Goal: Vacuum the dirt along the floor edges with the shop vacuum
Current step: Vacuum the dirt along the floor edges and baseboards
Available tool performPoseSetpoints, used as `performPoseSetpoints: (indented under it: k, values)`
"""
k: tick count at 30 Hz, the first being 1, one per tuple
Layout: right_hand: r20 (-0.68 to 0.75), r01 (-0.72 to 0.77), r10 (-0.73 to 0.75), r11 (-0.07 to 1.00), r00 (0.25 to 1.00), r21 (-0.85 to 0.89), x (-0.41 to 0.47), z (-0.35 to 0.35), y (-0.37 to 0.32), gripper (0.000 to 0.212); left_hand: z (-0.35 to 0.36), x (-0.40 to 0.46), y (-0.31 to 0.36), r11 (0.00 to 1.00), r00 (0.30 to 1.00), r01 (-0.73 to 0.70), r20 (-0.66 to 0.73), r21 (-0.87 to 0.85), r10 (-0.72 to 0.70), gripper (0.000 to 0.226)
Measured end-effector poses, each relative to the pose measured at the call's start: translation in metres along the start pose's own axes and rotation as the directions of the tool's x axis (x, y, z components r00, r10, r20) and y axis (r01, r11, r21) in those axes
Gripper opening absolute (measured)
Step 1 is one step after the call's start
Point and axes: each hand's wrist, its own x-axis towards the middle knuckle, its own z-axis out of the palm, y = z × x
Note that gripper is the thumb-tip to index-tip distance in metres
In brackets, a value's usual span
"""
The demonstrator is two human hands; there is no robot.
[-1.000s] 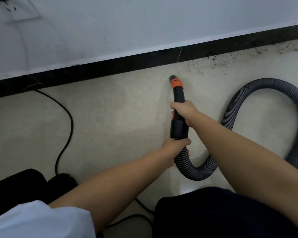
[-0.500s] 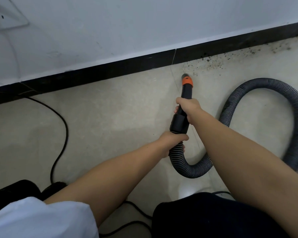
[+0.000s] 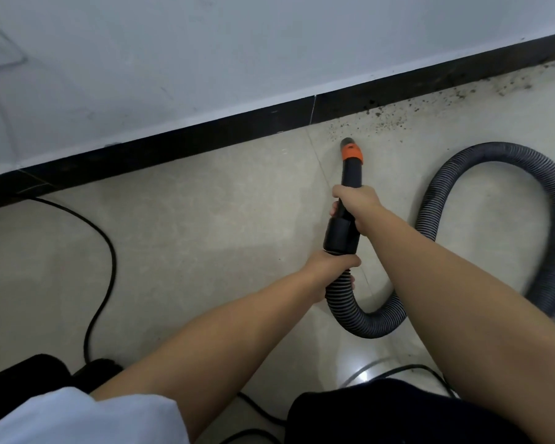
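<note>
A black vacuum nozzle [image 3: 350,168] with an orange collar points at the floor near the black baseboard [image 3: 205,139]. My right hand [image 3: 354,201] grips the nozzle's middle. My left hand [image 3: 330,265] holds the ribbed grey hose [image 3: 494,155] just below the black cuff. The hose curls down, then loops out to the right. Dark dirt specks [image 3: 385,121] lie scattered along the baseboard, just beyond and right of the nozzle tip, and more dirt runs on to the far right edge.
A black power cord [image 3: 108,251] snakes over the beige tile floor on the left. The white wall [image 3: 237,43] rises behind the baseboard. My dark-clothed knees fill the bottom of the view, and another cord lies by them.
The nozzle has slid right along the baseboard, from the tile seam toward the dirt patch. Both hands keep the same grip on nozzle and hose.
</note>
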Motion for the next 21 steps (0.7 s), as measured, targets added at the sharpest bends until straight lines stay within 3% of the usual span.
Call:
performPoseSetpoints:
  k: [8,21]
  values:
    - [0.097,0.039,-0.033,0.997,0.995,-0.064,0.001,0.034,0.0,0.012,-0.018,0.003,-0.005,0.998,0.996,-0.017,-0.091,-0.06,0.012,0.012]
    - [-0.068,0.0,0.004,0.998,0.998,0.068,0.01,-0.023,0.003,0.015,0.015,0.019,0.001,0.997,1.0,0.018,0.018,0.079,-0.02,0.012]
